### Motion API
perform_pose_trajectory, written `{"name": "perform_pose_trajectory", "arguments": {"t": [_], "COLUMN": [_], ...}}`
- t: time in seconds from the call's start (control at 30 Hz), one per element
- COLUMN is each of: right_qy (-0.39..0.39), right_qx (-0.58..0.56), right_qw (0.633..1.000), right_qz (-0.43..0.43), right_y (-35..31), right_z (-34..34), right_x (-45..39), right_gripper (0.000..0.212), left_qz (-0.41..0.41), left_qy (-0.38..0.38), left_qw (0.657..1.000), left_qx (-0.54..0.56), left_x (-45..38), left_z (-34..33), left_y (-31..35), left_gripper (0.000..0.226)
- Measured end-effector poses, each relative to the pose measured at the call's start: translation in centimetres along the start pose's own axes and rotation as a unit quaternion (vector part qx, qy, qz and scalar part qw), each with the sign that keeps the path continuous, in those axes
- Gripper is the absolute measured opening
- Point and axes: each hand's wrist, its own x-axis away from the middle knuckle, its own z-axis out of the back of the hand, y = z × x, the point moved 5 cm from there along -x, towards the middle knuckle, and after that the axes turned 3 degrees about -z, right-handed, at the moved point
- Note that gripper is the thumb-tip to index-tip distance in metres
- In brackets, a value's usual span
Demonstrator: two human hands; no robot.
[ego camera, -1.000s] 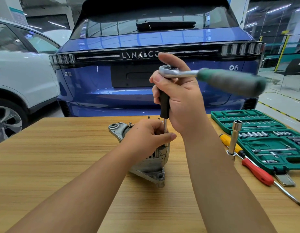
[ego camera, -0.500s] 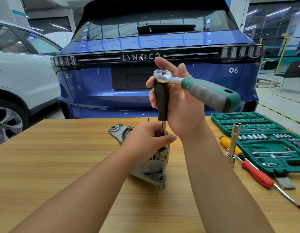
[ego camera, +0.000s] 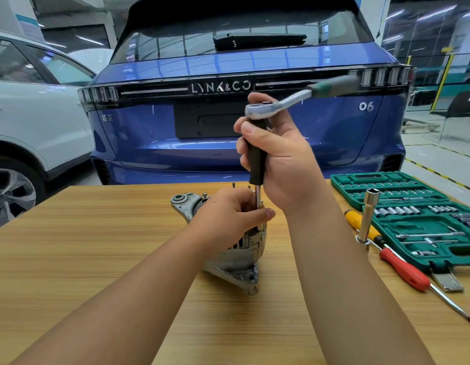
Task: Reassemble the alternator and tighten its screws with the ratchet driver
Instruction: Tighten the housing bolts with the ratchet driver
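Above alternator (ego camera: pixel 236 262), ratchet driver (ego camera: pixel 257 154) handle swung rearward, blurred

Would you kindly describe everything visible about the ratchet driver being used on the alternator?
The ratchet driver stands upright: a silvery ratchet head on top, its blurred green-and-grey handle angled up to the right, a black grip and thin steel shaft running down to the alternator. The right hand grips the black part; the left hand pinches the shaft low down.
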Motion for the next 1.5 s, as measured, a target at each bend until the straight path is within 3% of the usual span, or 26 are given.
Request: {"name": "perform_pose_trajectory", "arguments": {"t": [0.13,0.43,0.6,0.77,0.83,0.9,1.03,1.1,1.2,1.33,1.5], "right_qy": [-0.009,-0.060,0.026,0.156,0.102,0.040,0.015,-0.004,-0.017,-0.059,-0.037], "right_qx": [0.037,-0.075,-0.070,0.078,0.015,-0.059,0.040,0.069,0.046,-0.075,-0.022], "right_qw": [0.996,0.995,0.997,0.984,0.994,0.997,0.993,0.989,0.994,0.995,0.999], "right_qz": [0.075,0.028,-0.001,0.024,-0.022,-0.030,0.111,0.130,0.096,0.029,0.028], "right_y": [-0.3,0.2,0.2,-0.5,-0.2,-0.1,-0.9,-0.7,-0.1,-0.2,-0.2], "right_z": [-0.1,0.5,0.5,1.2,0.9,0.5,-0.2,-0.7,-0.7,-0.8,-0.3], "right_x": [0.1,-0.4,-0.4,0.0,-0.1,-0.1,0.1,0.2,0.3,0.2,0.1], "right_gripper": [0.034,0.038,0.028,0.014,0.009,0.018,0.033,0.041,0.043,0.043,0.037], "left_qz": [-0.005,-0.009,-0.013,-0.007,0.000,0.004,-0.007,-0.011,-0.005,-0.006,-0.003], "left_qy": [0.004,0.014,0.014,0.009,0.010,0.014,0.012,0.010,-0.001,0.006,0.004], "left_qw": [1.000,1.000,1.000,1.000,1.000,1.000,1.000,1.000,1.000,1.000,1.000], "left_qx": [-0.010,-0.020,-0.011,-0.004,-0.003,-0.004,-0.002,0.005,0.008,0.002,0.011], "left_x": [0.0,-0.2,0.0,0.0,-0.1,-0.1,0.0,0.0,0.2,0.2,0.1], "left_z": [-0.1,-0.1,-0.1,0.0,0.1,0.1,-0.2,-0.2,-0.2,0.0,-0.1], "left_y": [0.1,-0.1,-0.1,0.1,0.0,-0.2,0.1,0.2,0.1,-0.1,0.0], "left_gripper": [0.017,0.021,0.023,0.024,0.024,0.025,0.023,0.022,0.018,0.021,0.020]}}
